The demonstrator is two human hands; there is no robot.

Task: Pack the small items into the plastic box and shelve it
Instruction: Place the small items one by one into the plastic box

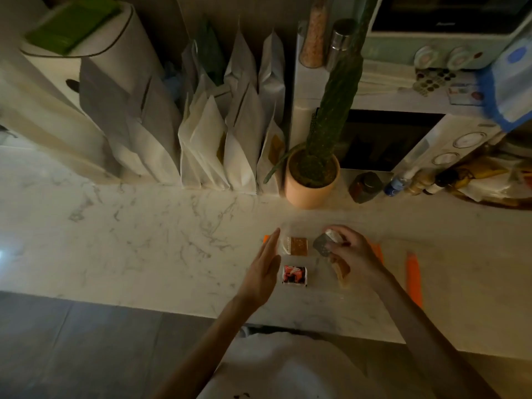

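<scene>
It is dim where I stand, the light warm and weak, falling mostly on the marble counter [144, 226] in front of me. Corners sink into shadow. My hands blur a little. The wide lens bends the edges, and a small glare shows at far left.

Left hand [266, 266] flat, fingers extended; right hand [349, 251] apparently curled, gripping.

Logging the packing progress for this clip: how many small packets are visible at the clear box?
4: a brown packet at the far left of the clear box, a red packet nearer the person, and a grey packet and tan packet in the right hand. More may be hidden.
</scene>
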